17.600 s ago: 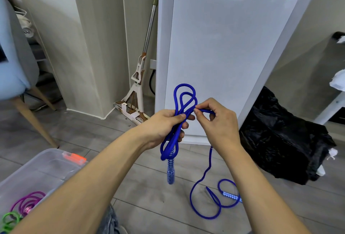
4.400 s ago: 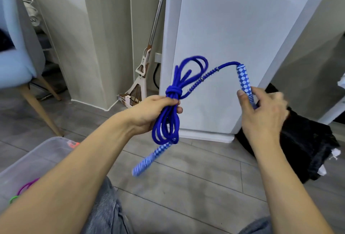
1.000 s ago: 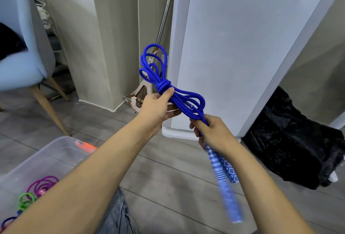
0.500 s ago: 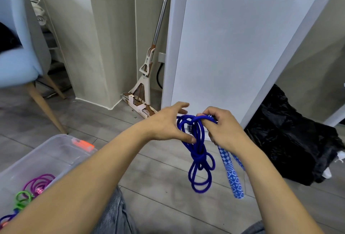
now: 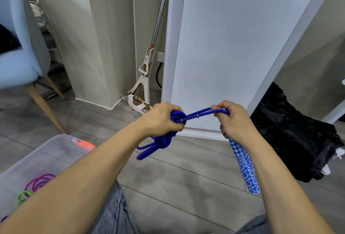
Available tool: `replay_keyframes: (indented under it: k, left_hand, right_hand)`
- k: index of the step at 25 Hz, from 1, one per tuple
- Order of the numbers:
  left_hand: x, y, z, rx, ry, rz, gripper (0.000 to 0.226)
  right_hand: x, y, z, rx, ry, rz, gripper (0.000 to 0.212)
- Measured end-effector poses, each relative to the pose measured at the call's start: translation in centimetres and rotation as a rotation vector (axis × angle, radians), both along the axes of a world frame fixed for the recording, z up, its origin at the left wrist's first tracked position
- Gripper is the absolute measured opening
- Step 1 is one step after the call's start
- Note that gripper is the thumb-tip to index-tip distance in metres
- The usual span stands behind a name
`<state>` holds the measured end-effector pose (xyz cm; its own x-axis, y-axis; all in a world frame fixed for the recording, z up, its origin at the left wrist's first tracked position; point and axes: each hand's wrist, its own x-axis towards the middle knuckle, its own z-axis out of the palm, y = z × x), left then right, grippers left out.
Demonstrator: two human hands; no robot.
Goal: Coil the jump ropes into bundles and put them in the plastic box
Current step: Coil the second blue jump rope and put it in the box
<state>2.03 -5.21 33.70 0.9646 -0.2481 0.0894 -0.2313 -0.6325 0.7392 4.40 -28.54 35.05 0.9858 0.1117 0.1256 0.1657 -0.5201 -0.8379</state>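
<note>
Two hands at frame centre: my left hand [image 5: 162, 119] clenches the blue jump rope [image 5: 160, 141] bundle, my right hand [image 5: 231, 121] pinches its taut strands; slack could loosen the coils before the plastic box [image 5: 56, 146], lower left.

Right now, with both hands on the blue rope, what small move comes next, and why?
Probably swing the bundle left and lower it into the plastic box. The left hand grips the coiled blue rope, the right hand holds its taut end with the handles hanging, and the box sits open at lower left.
</note>
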Motion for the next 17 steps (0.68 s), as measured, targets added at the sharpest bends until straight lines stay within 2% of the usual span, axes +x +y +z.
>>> replay_keyframes:
  k: [2,7,10,14,17]
  left_hand:
    - [-0.3,0.3,0.0,-0.066,0.025,0.002,0.012]
    - [-0.5,0.6,1.3,-0.685,0.182,0.119,0.012]
    - [-0.6,-0.3,2.1,-0.969,0.235,0.223,0.010]
    - [-0.7,-0.8,3.8,-1.220,0.330,0.312,0.011]
    - [-0.5,0.1,5.3,-1.295,0.293,0.386,0.005]
  right_hand:
    - [0.0,0.2,-0.1,0.024,0.039,0.027,0.015]
    - [-0.4,1.0,0.7,0.117,0.055,0.126,0.013]
    - [-0.8,2.6,0.8,0.237,0.057,0.158,0.009]
    - [-1.4,6.2,0.7,0.395,0.149,0.207,0.026]
    - [-2.1,9.5,0.6,0.532,0.181,0.316,0.030]
